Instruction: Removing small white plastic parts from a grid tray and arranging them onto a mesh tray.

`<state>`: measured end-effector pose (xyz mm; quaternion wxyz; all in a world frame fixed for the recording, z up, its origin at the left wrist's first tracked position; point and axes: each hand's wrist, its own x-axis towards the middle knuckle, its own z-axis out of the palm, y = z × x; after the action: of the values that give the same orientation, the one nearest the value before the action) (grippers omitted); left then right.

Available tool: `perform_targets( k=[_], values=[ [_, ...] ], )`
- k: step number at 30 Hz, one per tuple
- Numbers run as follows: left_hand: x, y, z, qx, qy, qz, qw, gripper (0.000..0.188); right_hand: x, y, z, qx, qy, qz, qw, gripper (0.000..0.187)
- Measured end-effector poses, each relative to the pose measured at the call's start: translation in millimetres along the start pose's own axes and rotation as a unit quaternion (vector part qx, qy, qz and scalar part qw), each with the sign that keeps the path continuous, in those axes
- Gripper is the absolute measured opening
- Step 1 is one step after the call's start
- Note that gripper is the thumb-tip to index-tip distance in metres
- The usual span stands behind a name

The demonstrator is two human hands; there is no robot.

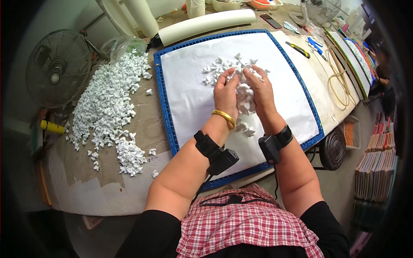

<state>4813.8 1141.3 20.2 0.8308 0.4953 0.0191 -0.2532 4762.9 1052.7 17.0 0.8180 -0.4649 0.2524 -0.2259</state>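
Observation:
My left hand (225, 95) and my right hand (263, 92) are cupped close together over the white paper (193, 107) that lines a blue tray. Between them is a cluster of small white flower-shaped pieces (246, 96), blurred at its lower end. The fingers of both hands curl round these pieces, and the palms hide some of them. More loose white pieces (213, 69) lie scattered on the paper just beyond my fingertips. The tray's blue rim (165, 107) frames the paper on all sides.
A large heap of the same white pieces (103, 99) covers the table at left, beside a fan (56, 69). A white roll (206, 26) lies behind the tray. To the right are a yellow-black cutter knife (297, 49), blue-handled pliers (315, 44), a phone (270, 21) and a hose (337, 79).

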Motion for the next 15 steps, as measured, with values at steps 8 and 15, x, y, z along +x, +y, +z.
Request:
perform_targets(
  k=[8,15],
  values=[
    [38.6,-23.6,35.3,0.027,0.047,-0.03,0.998,0.028,104.8,-14.9,-102.2,-0.27,-0.06,-0.066,0.959,0.049],
    [18.9,43.5,-42.4,-0.004,0.011,-0.117,0.993,0.042,70.7,12.0,-26.8,-0.594,-0.177,-0.263,0.739,0.044]
  ],
)
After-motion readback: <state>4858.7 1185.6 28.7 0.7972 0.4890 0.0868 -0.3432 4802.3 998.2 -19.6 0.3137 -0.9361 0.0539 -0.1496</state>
